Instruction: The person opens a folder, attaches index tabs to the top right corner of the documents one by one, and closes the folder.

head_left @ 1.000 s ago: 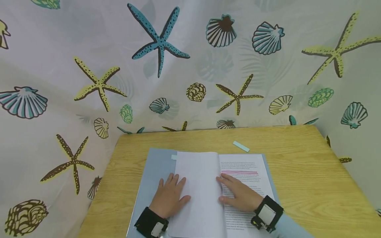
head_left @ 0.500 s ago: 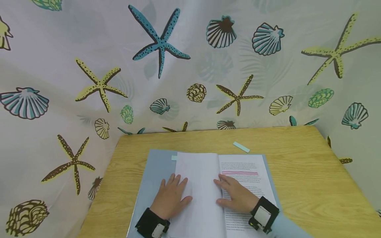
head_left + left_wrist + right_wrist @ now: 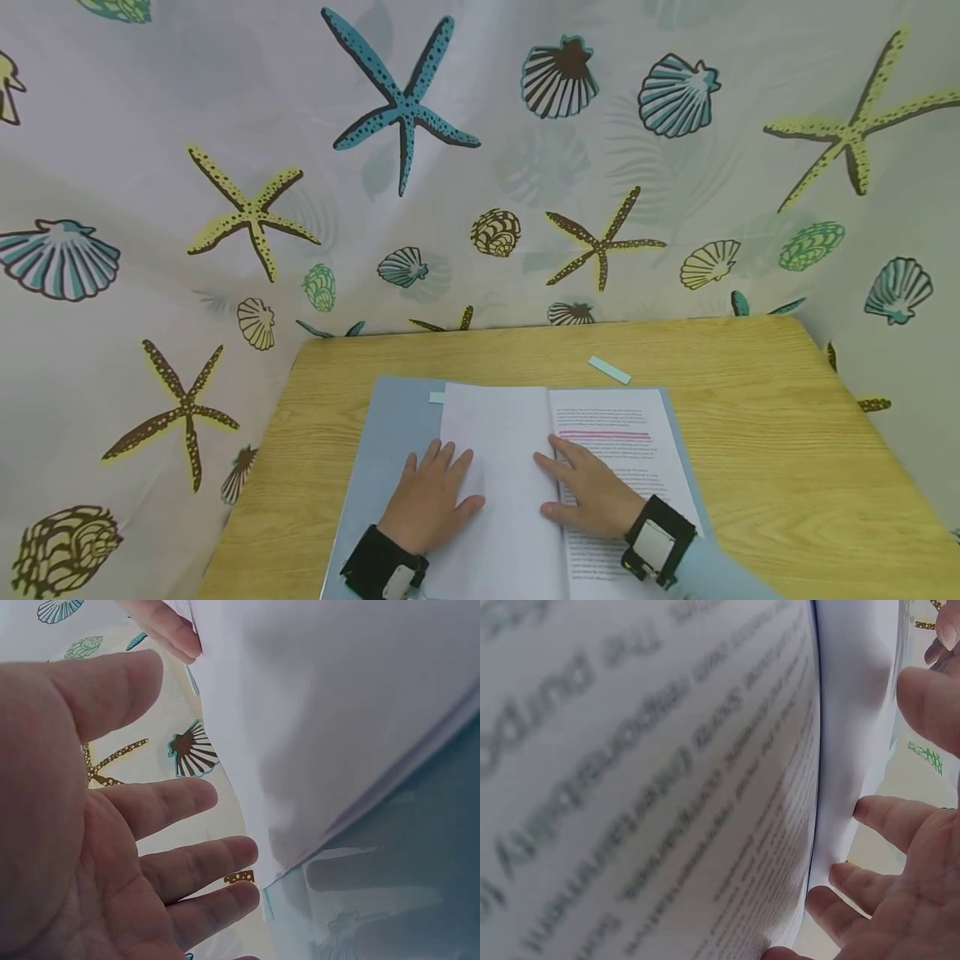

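One bench (image 3: 810, 442) is carrying everything I'm watching. On it the folder (image 3: 386, 421) is lying spread, its blank page (image 3: 504, 425) facing me on the left and its printed page (image 3: 609, 417) on the right, with the fold (image 3: 565, 560) running between. My left hand (image 3: 429, 502) is lying across the blank page's outer edge, fingers straight and fanned, its grip wide and holding nothing. My right hand (image 3: 596, 490) is spanning the fold, fingertips seemingly touching the blank page; that grip, too, is spread and empty. I'm judging this as smoothing, so I'd be keeping the left steady and pressing evenly along the fold, not pushing sideways, since thin paper would likely be creasing. Pink lines (image 3: 604, 435) are crossing the printed page; beyond the folder a strip (image 3: 609, 370) is lying apart, and a tab (image 3: 437, 397) is sitting beside the blank page's upper left corner.
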{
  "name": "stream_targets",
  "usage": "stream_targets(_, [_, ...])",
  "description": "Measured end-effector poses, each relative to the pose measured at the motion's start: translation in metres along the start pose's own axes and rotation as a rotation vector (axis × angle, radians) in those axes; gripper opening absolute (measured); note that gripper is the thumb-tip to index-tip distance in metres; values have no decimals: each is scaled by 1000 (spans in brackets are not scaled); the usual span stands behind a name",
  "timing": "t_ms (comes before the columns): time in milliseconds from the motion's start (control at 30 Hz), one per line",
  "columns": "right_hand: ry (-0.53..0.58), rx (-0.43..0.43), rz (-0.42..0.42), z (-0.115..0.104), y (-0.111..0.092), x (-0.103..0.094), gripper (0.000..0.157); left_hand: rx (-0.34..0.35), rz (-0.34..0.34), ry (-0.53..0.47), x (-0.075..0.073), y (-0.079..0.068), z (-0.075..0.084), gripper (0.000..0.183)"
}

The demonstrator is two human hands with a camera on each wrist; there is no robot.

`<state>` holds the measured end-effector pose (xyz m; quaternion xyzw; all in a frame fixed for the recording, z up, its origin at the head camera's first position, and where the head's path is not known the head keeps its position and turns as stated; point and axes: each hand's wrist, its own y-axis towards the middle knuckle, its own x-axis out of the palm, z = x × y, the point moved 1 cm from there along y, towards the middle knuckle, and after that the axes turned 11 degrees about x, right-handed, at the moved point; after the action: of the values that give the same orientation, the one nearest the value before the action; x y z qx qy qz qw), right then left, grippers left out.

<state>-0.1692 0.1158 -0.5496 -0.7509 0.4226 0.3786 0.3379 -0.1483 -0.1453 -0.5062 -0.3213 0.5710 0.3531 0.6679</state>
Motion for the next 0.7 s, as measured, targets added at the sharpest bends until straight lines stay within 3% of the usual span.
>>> stream_targets(400, [123,19,-4,11,-1,-16,63,5,-3,-3,-2,-1,0,62])
stream_targets(567, [183,172,63,37,12,-59,54,13,-8,-12,-8,1,2,62])
stream_targets(700, [121,321,166,69,35,-97,46,10,-13,-12,-12,4,3,62])
